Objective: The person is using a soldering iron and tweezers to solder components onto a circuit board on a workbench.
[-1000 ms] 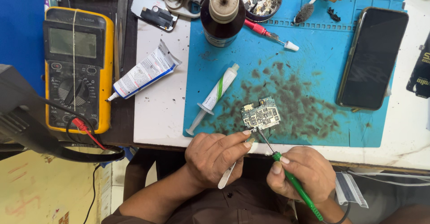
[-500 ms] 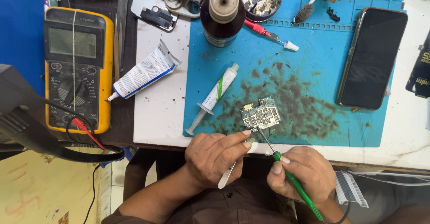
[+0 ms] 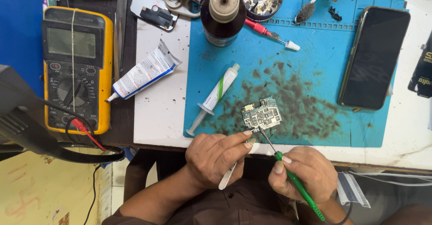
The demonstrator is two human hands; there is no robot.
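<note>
Left hand grips tweezers at the circuit board; right hand grips the soldering iron, tip touching its near edge. Soldering looks mid-way, board still bare on the mat.

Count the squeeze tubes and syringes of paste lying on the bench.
2: a white squeeze tube on the bare white bench left of the blue mat, and a syringe on the mat's left part.
</note>
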